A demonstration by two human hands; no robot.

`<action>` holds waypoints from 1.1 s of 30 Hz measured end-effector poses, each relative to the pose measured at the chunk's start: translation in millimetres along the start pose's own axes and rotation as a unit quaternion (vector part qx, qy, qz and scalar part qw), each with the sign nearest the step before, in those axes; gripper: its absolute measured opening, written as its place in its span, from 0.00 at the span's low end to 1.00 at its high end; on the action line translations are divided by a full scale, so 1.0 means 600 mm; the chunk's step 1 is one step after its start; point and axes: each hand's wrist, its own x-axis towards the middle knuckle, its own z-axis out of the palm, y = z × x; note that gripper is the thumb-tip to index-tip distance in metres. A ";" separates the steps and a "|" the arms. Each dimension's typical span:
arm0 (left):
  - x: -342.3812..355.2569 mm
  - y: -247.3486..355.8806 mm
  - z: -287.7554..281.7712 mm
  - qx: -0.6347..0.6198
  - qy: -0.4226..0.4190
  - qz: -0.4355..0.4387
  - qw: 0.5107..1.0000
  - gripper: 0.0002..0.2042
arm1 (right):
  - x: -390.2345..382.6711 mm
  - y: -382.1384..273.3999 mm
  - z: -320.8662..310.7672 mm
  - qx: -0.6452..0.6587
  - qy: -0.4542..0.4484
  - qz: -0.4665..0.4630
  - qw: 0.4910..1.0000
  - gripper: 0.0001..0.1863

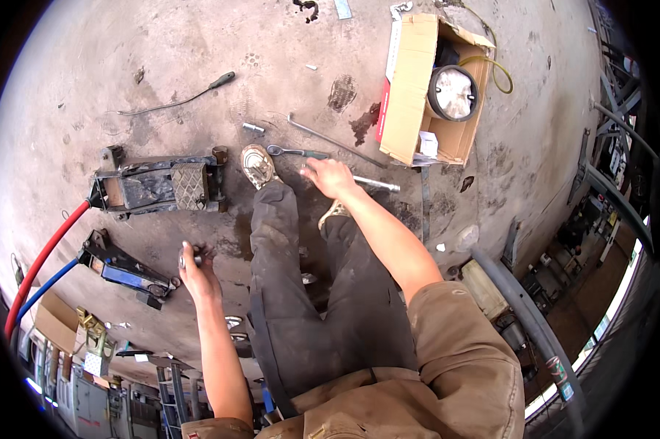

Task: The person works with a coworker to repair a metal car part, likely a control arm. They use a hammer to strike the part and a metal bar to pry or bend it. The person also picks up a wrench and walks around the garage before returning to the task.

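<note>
Hands apart, left hand seemingly curled on blurry metal bit, right hand partly hiding chrome bar, grip unclear, box print unreadable lol.

No legible lettering or signs.

Fingers of the left hand cover most of a small metallic piece, leaving its shape unclear. The right hand overlaps the near end of the ratchet, and whether they touch cannot be told; it also hides the inner end of the chrome bar beside it. Below that hand, its forearm partly hides a shoe. Left of the left hand, the red jack handle runs out of view at the dark rim.
</note>
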 end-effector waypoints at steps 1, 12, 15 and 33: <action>-0.016 -0.030 0.001 0.005 0.008 -0.013 1.000 0.13 | 0.039 0.030 0.012 0.008 -0.013 0.021 1.000 0.24; -0.291 -0.274 0.139 0.216 -0.138 0.016 0.966 0.11 | 0.010 0.258 0.001 0.287 0.196 0.043 0.937 0.20; -0.398 -0.374 0.193 0.241 -0.146 0.035 0.959 0.10 | -0.171 0.369 0.015 0.420 0.094 -0.039 0.902 0.15; -1.545 -1.077 0.964 0.507 -0.575 -0.013 0.642 0.09 | -1.490 1.779 -0.056 0.633 0.533 0.205 0.523 0.11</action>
